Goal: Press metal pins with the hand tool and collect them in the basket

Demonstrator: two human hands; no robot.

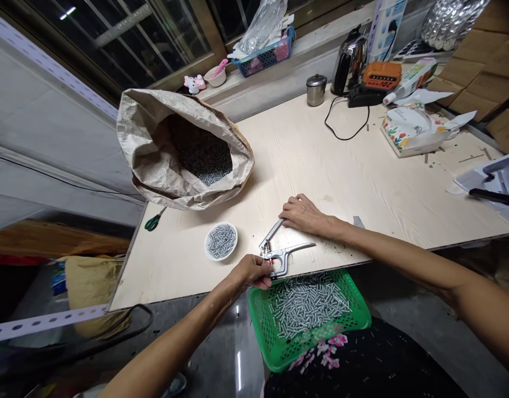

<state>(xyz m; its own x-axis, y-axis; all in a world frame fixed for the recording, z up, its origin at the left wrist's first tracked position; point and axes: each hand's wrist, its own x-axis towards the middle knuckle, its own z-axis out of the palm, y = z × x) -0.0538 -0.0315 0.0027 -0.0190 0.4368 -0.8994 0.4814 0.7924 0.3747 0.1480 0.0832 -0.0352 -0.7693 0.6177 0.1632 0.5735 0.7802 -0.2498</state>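
Clearly the work centres on the pliers (279, 251), a metal hand press lying at the near edge of the table (362, 177). The right hand (303, 213) rests flat over the upper handle, just behind the tool, fingers spread loosely and pressing down rather than wrapped round it. The left hand (252, 271) sits at the pliers' jaw end, fingertips pinched together at the red-tipped head; whether a small part is between them I cannot tell, as it is too small to see.

Left of the pliers, near them, stands a white bowl (221, 241) holding a shallow heap of small metal pieces. Directly below the pliers, off the table edge and on the person's lap, is a green basket (308, 318) with a thick layer of similar silvery pieces. Behind the bowl, well beyond the pliers, an open sack (183, 149) is stocked deep with more of the same.

Judging from these heaps, a good many pieces appear to have gone through already, since the basket's floor is mostly covered, yet the bowl is not spent and the sack looks far from used up, so much seems left. Green scissors (154, 221) lie left of the bowl, beneath the sack.
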